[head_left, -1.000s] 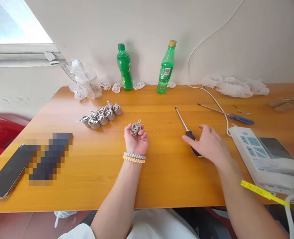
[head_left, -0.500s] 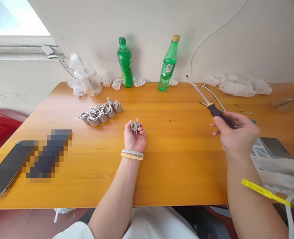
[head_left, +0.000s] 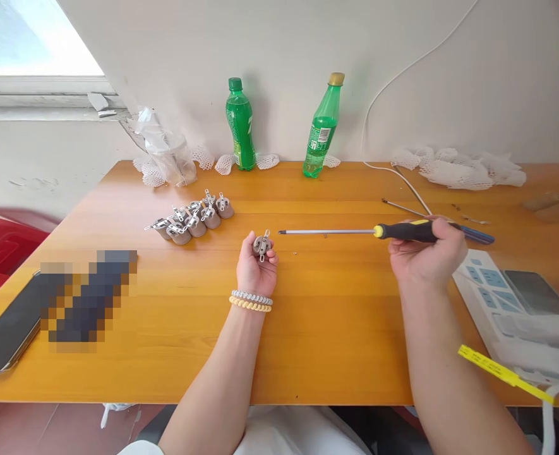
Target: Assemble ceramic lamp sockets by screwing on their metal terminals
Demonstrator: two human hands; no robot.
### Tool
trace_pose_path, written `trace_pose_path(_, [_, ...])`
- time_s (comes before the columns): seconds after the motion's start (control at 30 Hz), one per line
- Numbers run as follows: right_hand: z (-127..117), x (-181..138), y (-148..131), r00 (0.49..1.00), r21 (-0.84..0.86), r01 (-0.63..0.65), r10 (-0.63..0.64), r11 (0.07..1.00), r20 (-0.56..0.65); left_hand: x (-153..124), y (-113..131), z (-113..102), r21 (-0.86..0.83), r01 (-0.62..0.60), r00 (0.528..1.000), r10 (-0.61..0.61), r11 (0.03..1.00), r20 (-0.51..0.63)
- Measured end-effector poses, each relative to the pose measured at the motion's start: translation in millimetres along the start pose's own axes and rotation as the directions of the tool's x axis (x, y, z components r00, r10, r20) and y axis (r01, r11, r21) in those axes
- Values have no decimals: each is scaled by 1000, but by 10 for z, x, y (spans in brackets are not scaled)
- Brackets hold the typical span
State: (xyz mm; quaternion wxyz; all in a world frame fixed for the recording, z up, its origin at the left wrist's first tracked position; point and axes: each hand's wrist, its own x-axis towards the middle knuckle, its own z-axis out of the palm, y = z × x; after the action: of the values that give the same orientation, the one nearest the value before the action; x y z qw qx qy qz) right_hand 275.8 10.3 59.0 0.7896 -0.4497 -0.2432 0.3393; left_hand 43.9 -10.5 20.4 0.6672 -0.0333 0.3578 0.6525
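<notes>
My left hand [head_left: 256, 272] is closed around a small brown round fitting [head_left: 262, 245] with a metal strip across its top, which faces up. My right hand [head_left: 428, 253] grips the black and yellow handle of a screwdriver [head_left: 329, 232]. Its shaft lies level and points left, the tip a little to the right of the fitting and apart from it. Several similar fittings [head_left: 194, 222] with metal strips stand in a cluster on the table, left of and beyond my left hand. A tiny screw [head_left: 325, 236] is on the wood just under the shaft.
Two green bottles [head_left: 240, 126] stand by the wall among white foam nets [head_left: 463, 167]. A second screwdriver [head_left: 478, 234] lies behind my right hand, near a white power strip [head_left: 480, 284]. At the left are a phone [head_left: 11, 322] and a blurred dark object [head_left: 94, 297].
The screwdriver has swung from pointing up and away to lying level, its tip now near the fitting. My right hand has turned and shifted slightly left. The fitting has tilted a little.
</notes>
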Motion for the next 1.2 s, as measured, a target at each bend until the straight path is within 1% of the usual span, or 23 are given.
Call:
trace_pose_path(0.1, [-18, -39, -25, 999, -66, 46, -45, 997, 17, -8, -11, 7, 34, -23, 1000, 23, 999, -10])
trace_pose_path(0.3, [14, -86, -2, 989, -67, 115, -108, 991, 104, -11, -28, 21, 69, -67, 997, 70, 995, -40])
trace_pose_path(0.4, [26, -105, 15, 985, -47, 119, -112, 992, 133, -14, -29, 27, 73, -80, 996, 84, 994, -42])
trace_pose_path(0.57, [25, -116, 23, 985, -18, 121, -118, 993, 126, -20, -33, 27, 81, -84, 995, 88, 993, -40])
trace_pose_path(0.8, [16, -105, 50, 982, -36, 124, -118, 992, 148, -15, -50, 17, 106, -94, 995, 98, 990, -31])
trace_pose_path(0.93, [-29, -100, 73, 972, -47, 146, -135, 988, 193, -17, -52, 10, 129, -147, 988, 150, 981, -20])
trace_pose_path(1.0, [-65, -96, 63, 957, -56, 163, -144, 985, 251, -17, -54, 7, 154, -196, 979, 202, 968, -22])
trace_pose_path(1.07, [-105, -89, 28, 927, -42, 181, -156, 983, 340, -14, -58, 3, 186, -248, 966, 258, 951, -30])
trace_pose_path(1.17, [-155, -70, -52, 845, 15, 123, -113, 992, 522, -4, -69, -7, 214, -319, 941, 335, 923, -42])
trace_pose_path(1.2, [-167, -61, -77, 823, 24, 99, -95, 995, 560, -1, -73, -11, 221, -339, 934, 356, 915, -43])
